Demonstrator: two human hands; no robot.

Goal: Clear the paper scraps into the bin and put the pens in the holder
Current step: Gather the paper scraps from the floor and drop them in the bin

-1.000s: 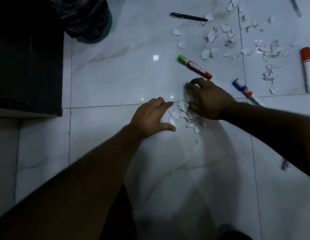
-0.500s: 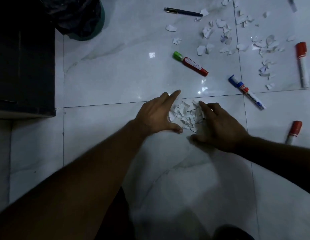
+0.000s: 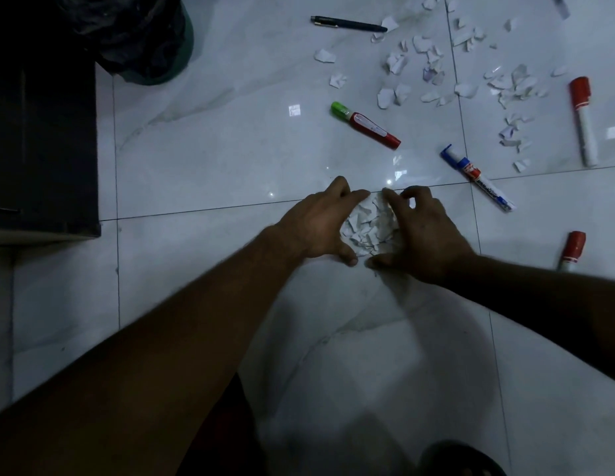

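While both palms bracket it, the pile of scraps (image 3: 369, 225) sits on the floor (image 3: 213, 159) just below a tile seam, left hand (image 3: 316, 228) and right hand (image 3: 422, 235) cupped around it, fingertips and thumbs nearly meeting. Looks like corralling so it lifts in one scoop. Not clamped yet, scraps loose between them. Bin (image 3: 144, 36) at the floor's far-left corner, beside a dark cabinet (image 3: 41, 115). Loose scraps (image 3: 436, 63) remain toward the far-right. Green-capped marker (image 3: 366, 128), blue marker (image 3: 477, 176), black pen (image 3: 349, 24), two red markers (image 3: 582, 120) untouched; holder not seen.
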